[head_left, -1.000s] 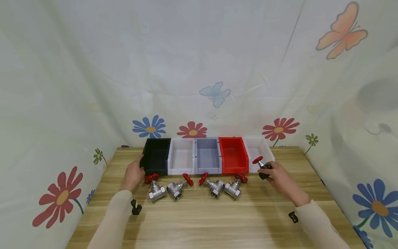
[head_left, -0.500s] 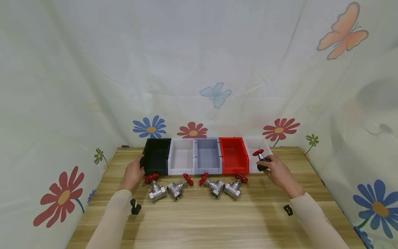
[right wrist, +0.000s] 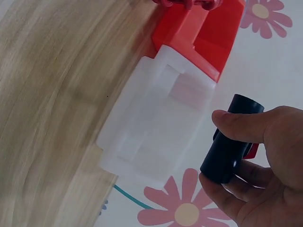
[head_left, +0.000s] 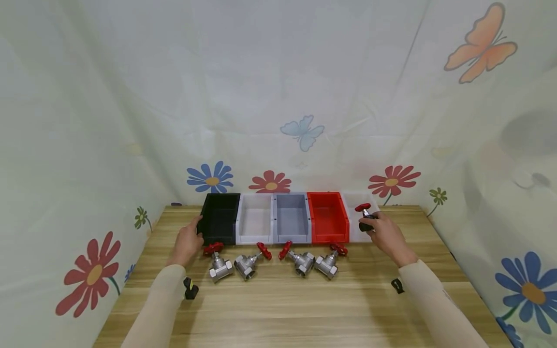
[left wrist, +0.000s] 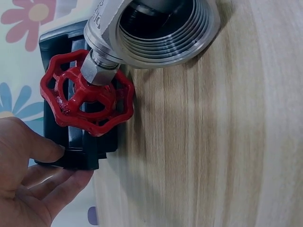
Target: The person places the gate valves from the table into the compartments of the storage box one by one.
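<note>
My left hand [head_left: 187,245] pinches the outer side of the black bin [head_left: 219,238]; in the left wrist view, the thumb lies on the bin's edge with the fingers on its other side. A valve [head_left: 367,224] with a black body and red handwheel is held in my right hand [head_left: 388,238], above the right-hand white bin [head_left: 356,235]. In the right wrist view, thumb and fingers grip the valve's black tubular body [right wrist: 226,153], mostly hiding its red wheel. Near the left hand, a silver valve [head_left: 221,268] with a red handwheel lies before the black bin.
Between the end bins stand another white bin [head_left: 255,238], a grey bin [head_left: 292,237] and a red bin [head_left: 328,237], side by side. Several silver valves with red wheels lie in front, including one valve [head_left: 303,264] before the grey bin. A flowered curtain [head_left: 243,121] hangs behind the wooden table [head_left: 278,309].
My right hand has carried the black valve forward and slightly left, from the white bin's front edge to above the bin. The left hand keeps its place on the black bin.
</note>
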Demonstrator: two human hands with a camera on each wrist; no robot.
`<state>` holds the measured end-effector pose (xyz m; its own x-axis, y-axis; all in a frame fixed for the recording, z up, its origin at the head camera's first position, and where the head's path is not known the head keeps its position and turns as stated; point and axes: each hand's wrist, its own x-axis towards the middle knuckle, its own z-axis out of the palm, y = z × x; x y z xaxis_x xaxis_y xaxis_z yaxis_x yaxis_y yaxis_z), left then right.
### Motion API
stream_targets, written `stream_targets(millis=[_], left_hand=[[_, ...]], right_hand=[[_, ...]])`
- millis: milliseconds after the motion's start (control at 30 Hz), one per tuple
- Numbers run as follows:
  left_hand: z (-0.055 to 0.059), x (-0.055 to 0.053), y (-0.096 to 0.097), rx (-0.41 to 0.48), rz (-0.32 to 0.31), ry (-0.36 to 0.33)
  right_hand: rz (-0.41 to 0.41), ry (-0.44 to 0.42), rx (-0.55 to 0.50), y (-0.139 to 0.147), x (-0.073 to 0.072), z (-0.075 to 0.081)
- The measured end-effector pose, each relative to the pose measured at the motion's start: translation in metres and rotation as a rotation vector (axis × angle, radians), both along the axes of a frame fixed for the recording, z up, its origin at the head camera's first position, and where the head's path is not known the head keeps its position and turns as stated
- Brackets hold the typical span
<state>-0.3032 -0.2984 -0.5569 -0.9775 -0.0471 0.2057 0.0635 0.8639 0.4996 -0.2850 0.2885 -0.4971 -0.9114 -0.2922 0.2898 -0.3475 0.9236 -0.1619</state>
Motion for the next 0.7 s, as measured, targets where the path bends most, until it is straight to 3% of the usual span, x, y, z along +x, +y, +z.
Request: stream_targets(millis=[700], left_hand=[[-0.001, 0.003, 0.002, 0.005, 0.014, 0.0]], right_hand=[[-0.118, -0.136, 0.022, -0.007, -0.033, -0.023]])
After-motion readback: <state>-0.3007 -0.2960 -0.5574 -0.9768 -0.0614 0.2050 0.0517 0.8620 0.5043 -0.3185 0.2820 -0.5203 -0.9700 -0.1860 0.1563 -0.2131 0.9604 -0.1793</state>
